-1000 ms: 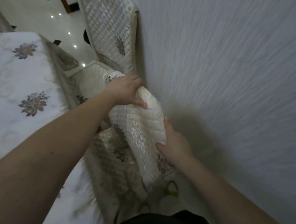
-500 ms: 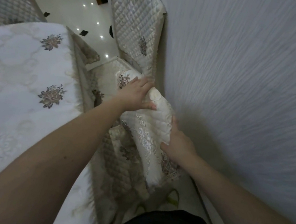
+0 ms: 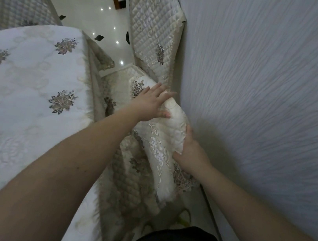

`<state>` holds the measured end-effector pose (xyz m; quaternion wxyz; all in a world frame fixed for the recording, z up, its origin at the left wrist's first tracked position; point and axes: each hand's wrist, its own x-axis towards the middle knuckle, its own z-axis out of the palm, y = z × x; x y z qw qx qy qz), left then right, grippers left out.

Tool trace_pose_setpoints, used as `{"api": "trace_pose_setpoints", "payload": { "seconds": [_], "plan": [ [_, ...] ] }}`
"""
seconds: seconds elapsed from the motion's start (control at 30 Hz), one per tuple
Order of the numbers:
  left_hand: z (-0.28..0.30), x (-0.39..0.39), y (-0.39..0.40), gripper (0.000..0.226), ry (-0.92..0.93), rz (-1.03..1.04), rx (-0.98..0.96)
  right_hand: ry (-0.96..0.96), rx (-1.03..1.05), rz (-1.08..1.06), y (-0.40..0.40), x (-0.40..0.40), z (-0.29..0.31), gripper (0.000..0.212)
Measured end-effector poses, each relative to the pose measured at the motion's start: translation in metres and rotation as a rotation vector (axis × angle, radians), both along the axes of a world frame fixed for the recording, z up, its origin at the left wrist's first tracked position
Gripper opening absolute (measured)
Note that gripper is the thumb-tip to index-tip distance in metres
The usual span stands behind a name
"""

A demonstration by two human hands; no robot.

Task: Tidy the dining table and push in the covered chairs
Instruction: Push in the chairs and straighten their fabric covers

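The right hand (image 3: 191, 153) grips the near edge of the chair back (image 3: 169, 134), fingers curled under its quilted cover. The left hand (image 3: 150, 103) lies over the back's top, fingers nearly straight, thumb pressing its side. Both forearms reach forward; the chair stands between the table (image 3: 24, 90) and the wall (image 3: 271, 96), close to each.
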<state>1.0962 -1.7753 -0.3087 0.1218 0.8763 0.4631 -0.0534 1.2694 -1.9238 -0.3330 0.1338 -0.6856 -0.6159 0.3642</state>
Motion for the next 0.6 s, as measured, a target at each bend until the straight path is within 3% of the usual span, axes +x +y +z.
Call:
{"api": "trace_pose_setpoints", "payload": {
  "seconds": [0.13, 0.27, 0.6],
  "plan": [
    [0.011, 0.002, -0.019, 0.068, 0.007, 0.030, -0.072, -0.048, -0.024, 0.014, -0.004, 0.001, -0.004, 0.096],
    [0.020, 0.018, -0.054, 0.071, -0.043, 0.079, -0.152, -0.123, -0.008, -0.008, -0.012, -0.001, -0.004, 0.094],
    [0.013, 0.024, -0.096, 0.069, -0.122, 0.087, -0.098, -0.194, -0.016, -0.027, -0.039, -0.006, 0.005, 0.092]
  ]
}}
